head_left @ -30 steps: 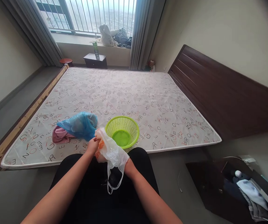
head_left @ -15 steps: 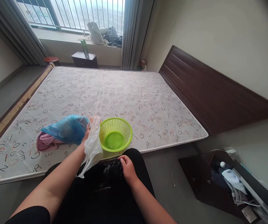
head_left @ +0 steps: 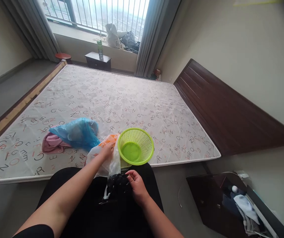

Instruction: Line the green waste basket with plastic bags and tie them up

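Note:
My left hand point(head_left: 108, 149) is closed on a white plastic bag point(head_left: 115, 163) with orange print, beside the green basket point(head_left: 147, 155). The bag hangs over the mattress edge toward my lap. With thumb and fingers pinched, my right hand point(head_left: 136, 183) holds a shiny black plastic bag point(head_left: 118, 183) over my lap. The basket is tilted toward me at the edge of the bed. Left of my left hand lies a blue plastic bag point(head_left: 82, 132), partly over a pink cloth point(head_left: 53, 143).
The bare mattress point(head_left: 122, 99) stretches ahead to a dark headboard point(head_left: 221, 96) on the right. A dark cabinet point(head_left: 198, 195) with clothes on it stands at lower right. A nightstand point(head_left: 97, 60) and a red stool point(head_left: 63, 56) are near the window.
My left hand has moved right with the white bag, which now spreads out with its orange print showing. My right hand stays over my lap with the black bag. The view has shifted.

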Available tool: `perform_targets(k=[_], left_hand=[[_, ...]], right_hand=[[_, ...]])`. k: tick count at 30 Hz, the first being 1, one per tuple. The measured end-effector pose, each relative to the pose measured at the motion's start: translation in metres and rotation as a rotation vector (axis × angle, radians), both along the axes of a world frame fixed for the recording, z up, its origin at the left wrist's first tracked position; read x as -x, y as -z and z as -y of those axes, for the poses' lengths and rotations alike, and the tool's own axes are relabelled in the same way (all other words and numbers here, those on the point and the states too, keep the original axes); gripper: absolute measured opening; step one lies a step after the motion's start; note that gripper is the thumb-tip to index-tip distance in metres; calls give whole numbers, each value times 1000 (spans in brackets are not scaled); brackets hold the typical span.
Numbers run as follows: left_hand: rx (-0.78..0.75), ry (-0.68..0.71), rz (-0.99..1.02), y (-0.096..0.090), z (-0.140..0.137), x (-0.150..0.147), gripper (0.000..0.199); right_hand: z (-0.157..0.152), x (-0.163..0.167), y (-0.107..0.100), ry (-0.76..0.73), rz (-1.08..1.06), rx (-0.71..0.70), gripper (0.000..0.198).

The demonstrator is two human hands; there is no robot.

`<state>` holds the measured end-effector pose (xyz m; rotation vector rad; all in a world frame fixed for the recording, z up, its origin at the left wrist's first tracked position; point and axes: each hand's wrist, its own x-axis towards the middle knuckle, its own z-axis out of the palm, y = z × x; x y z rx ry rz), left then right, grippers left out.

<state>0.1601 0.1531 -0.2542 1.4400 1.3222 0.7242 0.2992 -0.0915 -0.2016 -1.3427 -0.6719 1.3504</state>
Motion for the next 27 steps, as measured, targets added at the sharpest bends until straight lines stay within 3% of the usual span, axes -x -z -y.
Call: perform_targets(k=[3, 5, 8, 10, 12, 14, 16, 19, 22, 27], left_hand=[[-92, -72, -79, -12, -11, 49, 20], [-142, -211, -128, -20, -11, 87, 22], [-110, -427, -144, -24, -2, 139, 25], [-19, -495, -149, -20, 8, 163, 24], [54, -511, -153, -14, 16, 176, 22], [75, -510, -135, -7, 18, 180, 21], [68, -520, -107, -1, 15, 177, 24], [95, -562, -54, 3, -1, 171, 25], [208, -603, 40, 2, -25, 167, 17], [397, -603, 240, -12, -64, 170, 16]], right_hand=[[-19, 31, -8, -57, -70, -5, 40], [-43, 52, -17, -54, 32, -16, 33], [-94, 75, -28, 14, 462, -135, 14], [-129, 84, -29, -54, 803, -179, 16], [-154, 93, -24, -214, 1052, -51, 27], [-159, 107, -17, -333, 1154, 95, 32], [-142, 124, -10, -389, 1159, 87, 37], [-85, 136, -2, -485, 1076, -167, 44], [-25, 115, 2, -555, 830, -269, 31], [25, 42, -3, -233, 755, -184, 18]])
